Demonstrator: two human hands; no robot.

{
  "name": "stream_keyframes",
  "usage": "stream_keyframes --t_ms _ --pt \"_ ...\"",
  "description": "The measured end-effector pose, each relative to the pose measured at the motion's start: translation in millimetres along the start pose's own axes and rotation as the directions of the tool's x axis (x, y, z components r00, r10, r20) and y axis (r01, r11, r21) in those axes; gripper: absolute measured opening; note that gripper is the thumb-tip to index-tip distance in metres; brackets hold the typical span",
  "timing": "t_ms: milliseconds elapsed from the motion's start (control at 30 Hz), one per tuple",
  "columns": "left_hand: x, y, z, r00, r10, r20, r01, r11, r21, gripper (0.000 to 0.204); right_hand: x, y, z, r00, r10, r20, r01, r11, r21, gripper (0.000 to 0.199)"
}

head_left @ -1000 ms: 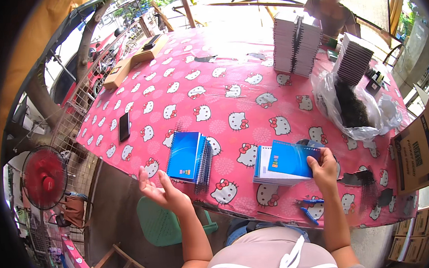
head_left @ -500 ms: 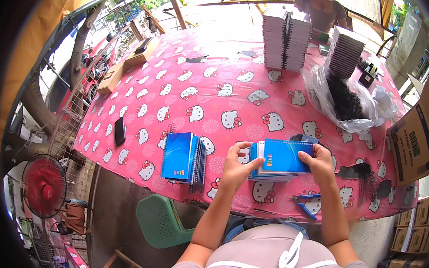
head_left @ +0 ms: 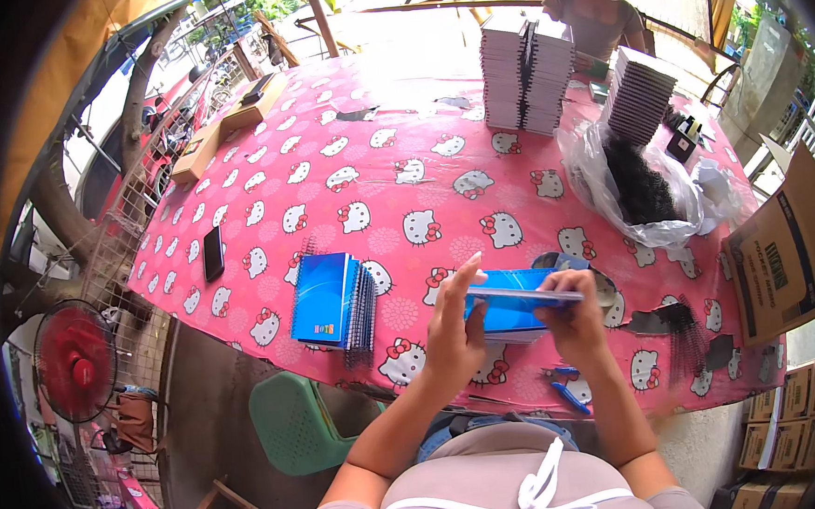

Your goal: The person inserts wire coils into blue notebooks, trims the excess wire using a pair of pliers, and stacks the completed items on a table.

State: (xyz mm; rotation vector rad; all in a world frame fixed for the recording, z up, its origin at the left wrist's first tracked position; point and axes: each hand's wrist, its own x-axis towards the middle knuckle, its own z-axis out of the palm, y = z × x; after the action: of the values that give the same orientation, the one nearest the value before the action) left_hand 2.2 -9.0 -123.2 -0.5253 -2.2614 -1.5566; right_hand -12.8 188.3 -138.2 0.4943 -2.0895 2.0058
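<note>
Blue notebook [head_left: 522,296] gripped at both ends, left hand [head_left: 454,331] and right hand [head_left: 575,319], fingers closed, above the pink surface [head_left: 403,175]; clear plastic bag [head_left: 641,189] nearby holding black spiral bindings [head_left: 636,180].

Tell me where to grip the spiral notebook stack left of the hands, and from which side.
Grip the blue notebook stack across its plain left edge, coming in from the left. The black wire spirals run down the right edge, toward the left hand, and would likely snag fingers; the stack lies flat with bare tablecloth on its left.
</note>
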Motion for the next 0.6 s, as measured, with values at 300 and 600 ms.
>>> stream_keyframes --t_ms 300,600 --pt "32 56 27 0.980 0.201 0.000 -0.158 0.771 0.617 0.043 -6 3 -7 0.999 0.045 0.021 -0.034 0.928 -0.372 0.041" --pt "42 38 30 0.984 0.162 0.077 -0.179 0.920 0.348 0.019 -82 65 -225 0.706 0.117 -0.698 -0.705 0.024 -0.709 0.027"
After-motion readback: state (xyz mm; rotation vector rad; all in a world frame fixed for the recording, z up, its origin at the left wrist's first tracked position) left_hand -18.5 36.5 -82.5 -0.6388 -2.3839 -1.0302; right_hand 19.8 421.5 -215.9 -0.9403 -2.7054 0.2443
